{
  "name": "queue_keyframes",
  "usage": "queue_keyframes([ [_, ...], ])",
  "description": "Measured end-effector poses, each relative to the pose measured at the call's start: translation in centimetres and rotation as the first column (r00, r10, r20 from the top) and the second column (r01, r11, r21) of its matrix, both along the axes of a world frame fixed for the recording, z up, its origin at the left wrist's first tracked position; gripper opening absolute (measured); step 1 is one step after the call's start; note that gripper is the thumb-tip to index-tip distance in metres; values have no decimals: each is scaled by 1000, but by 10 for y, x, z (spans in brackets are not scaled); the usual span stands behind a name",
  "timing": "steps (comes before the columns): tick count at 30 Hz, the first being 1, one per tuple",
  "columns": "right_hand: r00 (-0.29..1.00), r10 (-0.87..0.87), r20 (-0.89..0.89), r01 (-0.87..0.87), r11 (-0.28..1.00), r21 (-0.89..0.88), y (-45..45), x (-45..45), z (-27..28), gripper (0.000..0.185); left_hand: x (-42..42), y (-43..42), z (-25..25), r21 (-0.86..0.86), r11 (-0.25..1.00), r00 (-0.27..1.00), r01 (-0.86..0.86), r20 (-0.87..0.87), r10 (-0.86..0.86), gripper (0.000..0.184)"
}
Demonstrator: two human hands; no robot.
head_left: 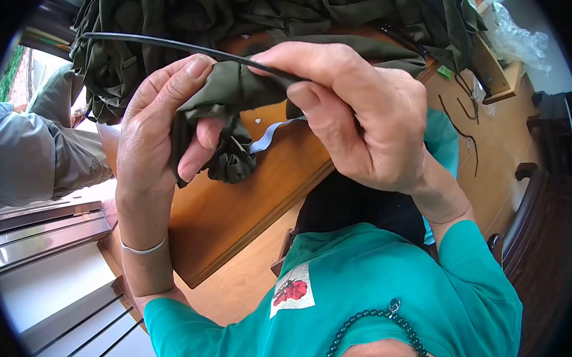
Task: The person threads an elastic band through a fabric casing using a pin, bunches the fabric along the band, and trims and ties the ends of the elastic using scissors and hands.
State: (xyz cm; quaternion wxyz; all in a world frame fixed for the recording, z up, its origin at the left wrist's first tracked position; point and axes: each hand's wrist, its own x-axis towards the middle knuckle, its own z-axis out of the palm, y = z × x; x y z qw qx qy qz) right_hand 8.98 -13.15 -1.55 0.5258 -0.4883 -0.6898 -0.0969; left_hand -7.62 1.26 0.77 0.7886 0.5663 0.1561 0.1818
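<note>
A person in a teal T-shirt and dark bead necklace holds up olive-green fabric, the right hand pinching its edge and a thin black strip between closed thumb and forefinger. The left hand, fingers curled, grips the fabric's other side, and the strip slants above it. Beneath, gathered dark cloth and a pale band lie on the wooden tabletop. Beyond, more olive garments are heaped; another person's legs show at left.
</note>
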Motion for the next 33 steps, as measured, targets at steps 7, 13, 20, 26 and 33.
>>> queue_keyframes([
  [7,988,-134,74,137,990,-33,8,-5,-8,24,-5,-1,0,-44,998,999,35,13,-35,33],
  [13,992,-130,-6,128,985,-116,16,0,-3,15,-5,-5,11,-75,993,995,94,-27,-96,31],
  [20,945,-81,-317,30,986,-162,-1,11,11,18,-3,4,6,-37,996,996,83,22,-82,23],
  [26,956,-68,-285,3,975,-223,-30,25,18,22,-3,14,-1,-69,995,995,78,67,-74,26],
  [33,932,-158,-327,69,961,-267,-45,38,23,19,-3,17,-5,-35,999,998,8,68,-6,36],
])
